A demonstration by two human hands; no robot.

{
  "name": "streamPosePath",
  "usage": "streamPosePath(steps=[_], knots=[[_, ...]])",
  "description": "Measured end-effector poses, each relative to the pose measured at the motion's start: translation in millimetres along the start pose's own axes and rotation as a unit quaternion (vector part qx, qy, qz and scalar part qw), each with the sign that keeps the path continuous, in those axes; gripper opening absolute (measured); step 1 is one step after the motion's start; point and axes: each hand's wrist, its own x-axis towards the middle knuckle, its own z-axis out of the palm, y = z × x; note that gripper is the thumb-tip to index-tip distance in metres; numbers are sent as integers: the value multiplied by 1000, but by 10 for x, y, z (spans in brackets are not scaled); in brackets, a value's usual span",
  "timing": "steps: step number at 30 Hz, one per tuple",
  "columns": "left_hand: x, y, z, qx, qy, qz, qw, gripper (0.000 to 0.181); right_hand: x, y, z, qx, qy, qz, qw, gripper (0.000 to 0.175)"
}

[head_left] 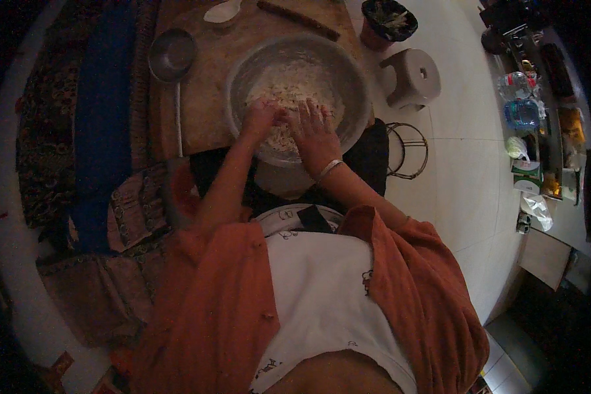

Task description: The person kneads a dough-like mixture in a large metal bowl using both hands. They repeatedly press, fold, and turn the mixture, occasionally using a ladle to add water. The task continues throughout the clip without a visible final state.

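Note:
A wide metal basin (359, 106) stands before me at the near edge of a wooden board. Inside it lies a pale, floury mixture (295, 81) with small shreds or clumps in it. My left hand (263, 118) is in the basin, its fingers curled down at the mixture; whether they pinch any of it is hidden. Beside it, my right hand (317, 135) rests palm down on the mixture with the fingers stretched out and slightly apart. A bracelet (331, 167) circles my right wrist.
On the wooden board (207, 113) lie a long-handled metal ladle (172, 55), a white scoop-like item (221, 12) and a dark stick (298, 19). To the right are a lined bin (389, 24), a plastic stool (413, 79) and a round wire stand (409, 150). Bottles (520, 114) line the far right.

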Motion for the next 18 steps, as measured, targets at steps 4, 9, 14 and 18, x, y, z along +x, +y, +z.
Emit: streamPosePath(steps=[4, 9, 14, 18], knots=[[112, -148, -75, -77, -64, 43, 994, 26, -7, 121, 121, -12, -2, 44, 999, 56], [126, -165, -100, -93, -87, 47, 991, 19, -2, 214, 218, 3, 17, 54, 998, 60], [85, -86, -26, -72, -66, 20, 995, 23, 39, 244, 243, 134, 38, 59, 988, 63], [-15, 4, -34, 69, -41, 54, 995, 29, 59, 222, 96, 94, 61, 51, 992, 64]])
